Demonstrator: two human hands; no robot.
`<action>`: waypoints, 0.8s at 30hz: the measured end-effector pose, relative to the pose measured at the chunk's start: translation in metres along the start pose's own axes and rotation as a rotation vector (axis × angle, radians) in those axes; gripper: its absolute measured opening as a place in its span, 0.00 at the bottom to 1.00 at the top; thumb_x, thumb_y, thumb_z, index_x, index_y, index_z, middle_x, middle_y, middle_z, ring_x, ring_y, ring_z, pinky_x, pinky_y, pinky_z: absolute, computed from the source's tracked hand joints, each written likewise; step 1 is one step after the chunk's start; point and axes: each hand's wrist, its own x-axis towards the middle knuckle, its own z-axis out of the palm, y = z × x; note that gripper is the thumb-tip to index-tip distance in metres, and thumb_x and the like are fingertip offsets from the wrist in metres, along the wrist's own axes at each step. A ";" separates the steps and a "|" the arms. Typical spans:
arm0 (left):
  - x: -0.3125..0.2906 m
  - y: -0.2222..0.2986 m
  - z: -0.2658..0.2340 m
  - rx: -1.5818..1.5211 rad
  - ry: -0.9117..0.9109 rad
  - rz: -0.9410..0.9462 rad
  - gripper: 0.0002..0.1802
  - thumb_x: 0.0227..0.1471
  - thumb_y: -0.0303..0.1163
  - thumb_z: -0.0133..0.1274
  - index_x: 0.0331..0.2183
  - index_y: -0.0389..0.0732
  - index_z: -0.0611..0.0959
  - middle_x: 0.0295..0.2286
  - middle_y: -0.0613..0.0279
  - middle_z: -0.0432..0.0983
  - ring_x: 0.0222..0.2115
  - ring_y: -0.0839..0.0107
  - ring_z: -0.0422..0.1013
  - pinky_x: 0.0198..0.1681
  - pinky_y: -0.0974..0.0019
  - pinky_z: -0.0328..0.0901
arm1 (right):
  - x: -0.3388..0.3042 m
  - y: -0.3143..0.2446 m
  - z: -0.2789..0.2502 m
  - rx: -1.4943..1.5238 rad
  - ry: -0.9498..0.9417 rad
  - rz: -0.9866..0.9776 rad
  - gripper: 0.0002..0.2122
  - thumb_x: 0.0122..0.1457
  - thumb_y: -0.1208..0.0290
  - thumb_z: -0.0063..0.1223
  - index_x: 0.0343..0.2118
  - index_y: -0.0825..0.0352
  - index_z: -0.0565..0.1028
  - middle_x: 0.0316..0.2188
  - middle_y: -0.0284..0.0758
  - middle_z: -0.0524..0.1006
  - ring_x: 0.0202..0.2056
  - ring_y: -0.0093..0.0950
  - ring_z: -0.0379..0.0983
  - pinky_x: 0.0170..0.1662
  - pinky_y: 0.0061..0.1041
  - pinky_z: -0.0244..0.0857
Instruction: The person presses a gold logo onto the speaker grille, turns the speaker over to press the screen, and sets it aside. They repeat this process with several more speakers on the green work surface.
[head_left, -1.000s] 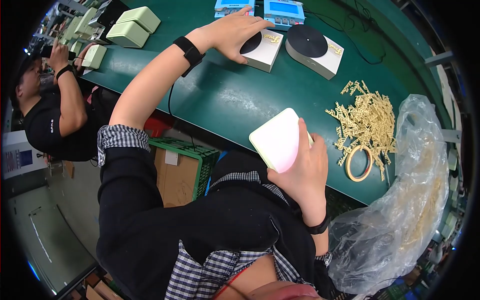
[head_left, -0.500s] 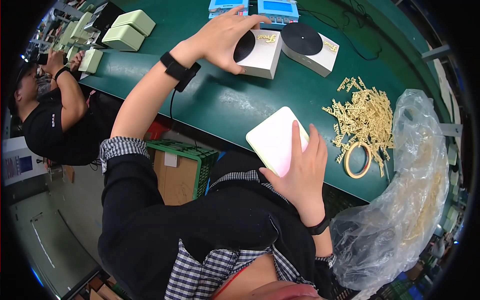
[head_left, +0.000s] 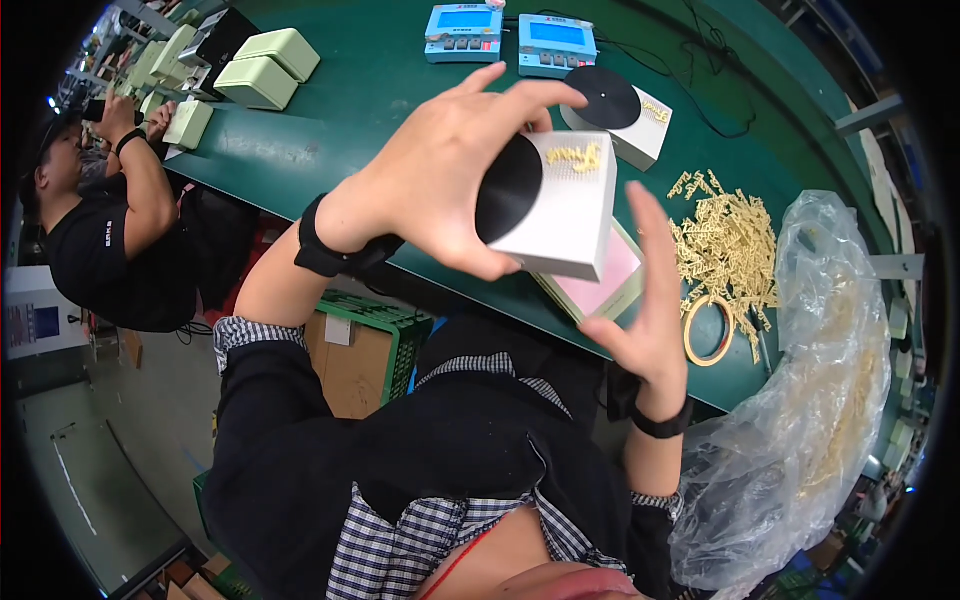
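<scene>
The left hand (head_left: 440, 175) grips the left side of a turntable-shaped box (head_left: 575, 220) above the table (head_left: 360, 125); the right hand (head_left: 648, 315) is just right of this box. Under it, partly hidden, is a flat case (head_left: 612, 288) at the table's near edge. Behind, to the right, lies a second box (head_left: 625, 115), with two display units (head_left: 557, 45) side by side beyond it. Farther right lies a heap of cut-out pieces (head_left: 725, 240), a ring (head_left: 689, 335) at its near side and a plastic bag (head_left: 820, 350) to its right. Far left, cases (head_left: 258, 85) stand near another person (head_left: 120, 240); a crate (head_left: 398, 372) sits below the table's near edge
</scene>
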 end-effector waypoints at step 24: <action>0.043 0.050 0.062 -0.026 -0.173 0.331 0.56 0.15 0.38 0.68 0.55 0.43 0.68 0.36 0.57 0.77 0.42 0.57 0.74 0.61 0.37 0.52 | -0.026 -0.036 -0.039 -0.361 -0.003 0.032 0.33 0.32 0.63 0.70 0.47 0.67 0.77 0.53 0.55 0.65 0.54 0.50 0.62 0.55 0.43 0.56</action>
